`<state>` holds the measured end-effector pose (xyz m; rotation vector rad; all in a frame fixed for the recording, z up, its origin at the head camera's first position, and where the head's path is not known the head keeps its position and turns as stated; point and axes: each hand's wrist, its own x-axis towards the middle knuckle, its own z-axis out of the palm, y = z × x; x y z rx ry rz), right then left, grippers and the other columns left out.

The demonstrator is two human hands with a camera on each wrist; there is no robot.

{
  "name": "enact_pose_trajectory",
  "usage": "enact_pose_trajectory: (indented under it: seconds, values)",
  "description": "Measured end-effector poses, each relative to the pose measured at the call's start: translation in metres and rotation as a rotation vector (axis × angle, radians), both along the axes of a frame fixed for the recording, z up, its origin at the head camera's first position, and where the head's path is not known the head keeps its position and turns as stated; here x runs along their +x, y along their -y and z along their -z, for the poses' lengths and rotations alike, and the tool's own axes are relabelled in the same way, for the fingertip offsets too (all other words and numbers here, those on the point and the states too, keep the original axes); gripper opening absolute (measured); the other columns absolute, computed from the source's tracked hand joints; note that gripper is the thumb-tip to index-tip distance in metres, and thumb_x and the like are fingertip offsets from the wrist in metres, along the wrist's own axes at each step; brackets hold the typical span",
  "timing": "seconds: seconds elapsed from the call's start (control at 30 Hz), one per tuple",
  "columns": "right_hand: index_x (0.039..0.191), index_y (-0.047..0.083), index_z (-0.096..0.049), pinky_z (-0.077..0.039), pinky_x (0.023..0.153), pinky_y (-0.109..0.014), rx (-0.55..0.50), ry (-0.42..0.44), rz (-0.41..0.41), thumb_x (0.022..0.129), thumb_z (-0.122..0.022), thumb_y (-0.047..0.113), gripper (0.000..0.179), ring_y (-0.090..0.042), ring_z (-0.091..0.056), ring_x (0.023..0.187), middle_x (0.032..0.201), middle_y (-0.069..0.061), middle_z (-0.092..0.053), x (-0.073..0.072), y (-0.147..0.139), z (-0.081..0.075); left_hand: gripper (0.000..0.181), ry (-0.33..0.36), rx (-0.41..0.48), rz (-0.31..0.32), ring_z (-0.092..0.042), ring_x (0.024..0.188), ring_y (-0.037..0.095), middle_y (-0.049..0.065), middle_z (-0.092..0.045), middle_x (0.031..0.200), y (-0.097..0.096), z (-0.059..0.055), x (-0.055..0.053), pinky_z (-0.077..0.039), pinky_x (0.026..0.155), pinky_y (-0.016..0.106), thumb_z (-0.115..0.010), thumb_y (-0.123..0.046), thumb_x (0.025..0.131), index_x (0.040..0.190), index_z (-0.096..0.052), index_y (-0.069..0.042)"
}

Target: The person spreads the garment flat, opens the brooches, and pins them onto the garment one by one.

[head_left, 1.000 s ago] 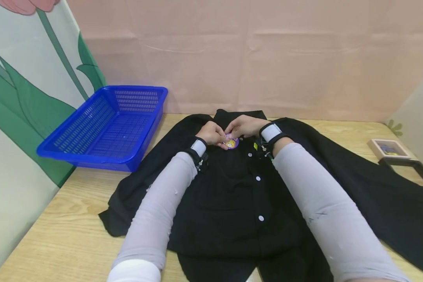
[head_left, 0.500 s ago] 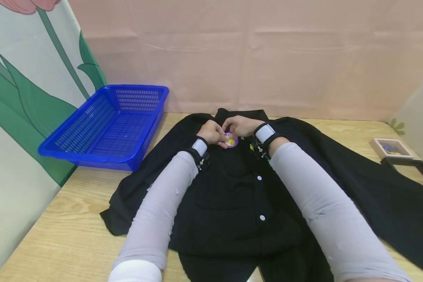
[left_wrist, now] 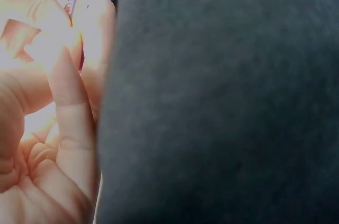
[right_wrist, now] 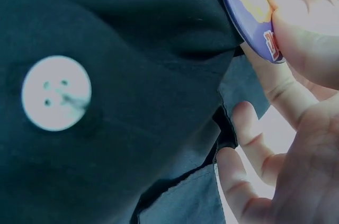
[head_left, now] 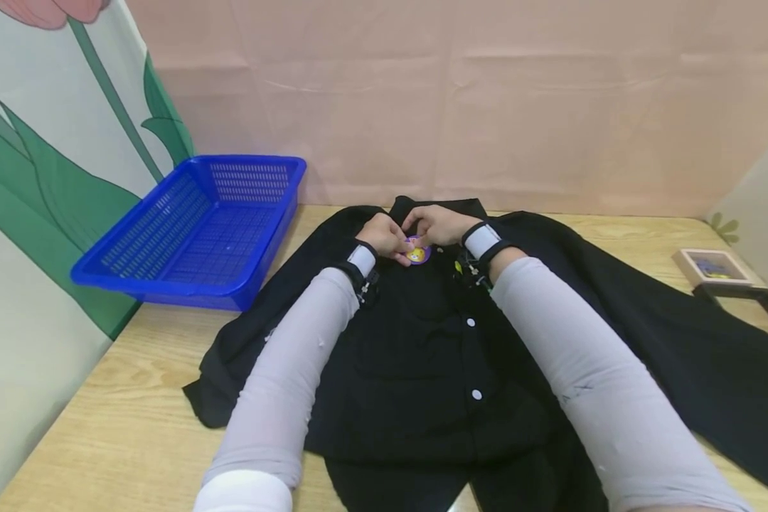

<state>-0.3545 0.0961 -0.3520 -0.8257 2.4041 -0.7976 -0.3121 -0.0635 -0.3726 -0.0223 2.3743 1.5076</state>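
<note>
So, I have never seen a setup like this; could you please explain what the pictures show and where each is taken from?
There is no machine here, just a person's bare left hand and right hand. The wide view is taken from the person's head, looking forward and down. The two close-ups are taken from the wrists, each looking at that hand's work; the right one also catches a white button.

On the table lies a black shirt, spread out with its collar at the far side. A blue basket is at the left, and a pale box and a dark frame are near the right edge.

Both hands hold a round purple badge at the upper part of the shirt. Whether it is fastened to the cloth, I cannot tell.
</note>
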Motion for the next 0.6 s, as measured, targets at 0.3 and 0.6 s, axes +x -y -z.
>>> enact_pose_trajectory:
  seconds: [0.3,0.6]
  values:
    - [0.127,-0.003,-0.051,-0.047,0.062,-0.028,0.004,0.029,0.006,0.090,-0.060,-0.008,0.039,-0.017,-0.056,0.067,0.079,-0.012,-0.065,0.0010,-0.0008,-0.0017,0.015,-0.063,-0.136,0.043,-0.075,0.069,0.018,0.019,-0.076,0.088,0.0000,-0.0040,0.0026,-0.049,0.055,0.012,-0.074,-0.007,0.088,0.096,-0.076,0.006]
    - [0.128,-0.004,-0.054,-0.050,0.067,-0.029,-0.044,0.070,0.086,0.088,-0.059,-0.012,0.041,-0.014,-0.056,0.070,0.081,-0.010,-0.066,0.0014,-0.0036,-0.0041,0.013,-0.110,-0.212,0.024,-0.076,0.076,0.022,0.016,-0.077,0.086,-0.0034,-0.0088,0.0024,-0.050,0.059,0.014,-0.074,-0.011,0.089,0.092,-0.076,0.002]
